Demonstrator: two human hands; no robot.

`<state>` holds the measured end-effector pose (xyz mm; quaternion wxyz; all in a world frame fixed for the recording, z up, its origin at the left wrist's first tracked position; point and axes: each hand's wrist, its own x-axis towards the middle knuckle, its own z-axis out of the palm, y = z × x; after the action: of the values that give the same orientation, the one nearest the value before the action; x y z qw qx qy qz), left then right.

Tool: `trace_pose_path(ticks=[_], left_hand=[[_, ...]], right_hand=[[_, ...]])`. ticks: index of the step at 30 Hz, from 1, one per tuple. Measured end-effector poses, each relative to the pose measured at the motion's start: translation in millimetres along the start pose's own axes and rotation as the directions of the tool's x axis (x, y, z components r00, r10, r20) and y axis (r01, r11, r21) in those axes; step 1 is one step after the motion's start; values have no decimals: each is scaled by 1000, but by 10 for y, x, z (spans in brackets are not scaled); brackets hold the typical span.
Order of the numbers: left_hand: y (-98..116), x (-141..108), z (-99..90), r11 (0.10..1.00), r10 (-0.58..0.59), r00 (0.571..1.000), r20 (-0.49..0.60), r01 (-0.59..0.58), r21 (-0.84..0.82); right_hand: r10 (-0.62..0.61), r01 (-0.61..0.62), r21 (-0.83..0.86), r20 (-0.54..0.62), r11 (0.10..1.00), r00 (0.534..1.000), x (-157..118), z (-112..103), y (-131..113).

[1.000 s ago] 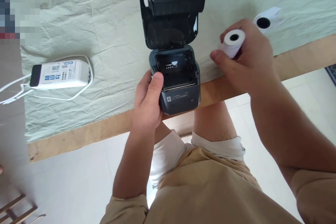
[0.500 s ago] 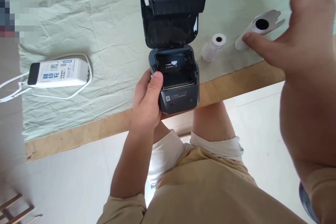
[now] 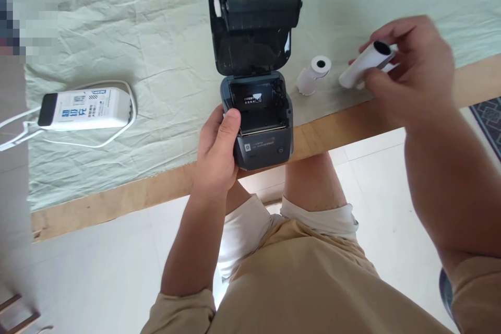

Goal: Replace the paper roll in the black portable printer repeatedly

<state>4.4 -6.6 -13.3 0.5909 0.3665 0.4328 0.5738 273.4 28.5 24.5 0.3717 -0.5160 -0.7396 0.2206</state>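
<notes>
My left hand grips the left side of a dark label printer at the table's front edge. The printer's black lid stands raised, and its paper bay shows no roll inside. On the right, my right hand is closed round a larger white paper roll, thumb on the near side and fingers behind it. Between the printer and that roll, a smaller white paper roll stands on the cloth.
A white power strip with looped white cable lies at the left of the green cloth. The wooden table edge runs along the front. Part of a wooden item shows at lower left.
My right hand has come down and closed round the larger paper roll; before, it was spread open with the thumb by the roll. My left hand still holds the printer.
</notes>
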Motion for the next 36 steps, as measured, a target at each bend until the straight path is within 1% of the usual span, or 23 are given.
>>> trace_pose_path(ticks=[2,3,5,6,7,9,10,11,12,14,16,17,18,19,21,24,25,26,28,29,32,33,36], left_hand=[[-1,-4,2,1000,4,1000,-2,-4,2],[-2,-6,2,1000,8,1000,-2,-8,1],[-2,-7,-1,1000,6,1000,4,-6,-8],[-3,-5,-2,1000,2,1000,7,-2,-11],[-4,-2,-3,1000,-3,1000,7,3,-11],[-8,9,-4,1000,-4,1000,2,4,6],[-12,14,-4,1000,4,1000,-3,-4,19],[-18,20,-5,999,16,1000,3,-16,30],[-26,24,-8,999,29,999,13,-30,39],[-46,30,-20,997,53,998,36,-55,48],[-67,32,-37,995,91,993,71,-93,34],[-75,32,-45,994,106,990,89,-108,23],[-81,33,-51,992,124,987,106,-126,9],[-83,33,-55,992,128,985,111,-130,4],[-79,37,-54,991,129,985,112,-130,6],[-60,48,-39,993,115,988,100,-118,20],[-54,52,-33,993,110,989,98,-113,22],[-49,54,-28,994,107,989,99,-110,22],[-41,55,-21,993,112,988,102,-114,12],[-39,53,-19,993,116,988,101,-117,3],[-33,45,-29,995,99,989,107,-99,-3],[-33,44,-37,996,88,990,112,-90,13],[-45,45,-70,994,48,991,122,-59,93]], right_hand=[[16,-16,21,28,1000,999,-68,103,-37],[26,-27,27,32,999,999,-96,132,-3],[56,-56,23,8,998,998,-139,145,150],[75,-75,14,-27,997,997,-151,133,248],[85,-85,4,-94,996,992,-157,116,341],[57,-59,1,-262,998,963,-154,93,448],[15,-13,6,-349,1000,937,-147,98,439],[-27,37,19,-385,999,922,-139,117,382],[-58,74,30,-351,997,935,-128,152,283],[-210,233,16,-374,972,903,-94,259,0],[-302,312,1,-252,950,920,-36,391,-288],[-347,352,-21,-232,936,909,2,456,-397],[-386,381,-65,-180,922,905,43,516,-470],[-419,406,-112,-152,907,895,85,569,-506],[-453,433,-194,-76,881,888,161,650,-486],[-439,436,-221,36,873,898,231,705,-366],[-433,435,-221,57,873,899,235,707,-338],[-434,436,-223,58,872,899,228,704,-325],[-466,456,-225,10,861,885,175,696,-335],[-497,480,-218,-28,850,868,131,700,-351],[-601,579,-173,-125,797,790,-42,767,-382],[-614,593,-169,-146,788,775,-99,803,-377],[-614,601,-129,-167,789,771,-205,884,-320]])
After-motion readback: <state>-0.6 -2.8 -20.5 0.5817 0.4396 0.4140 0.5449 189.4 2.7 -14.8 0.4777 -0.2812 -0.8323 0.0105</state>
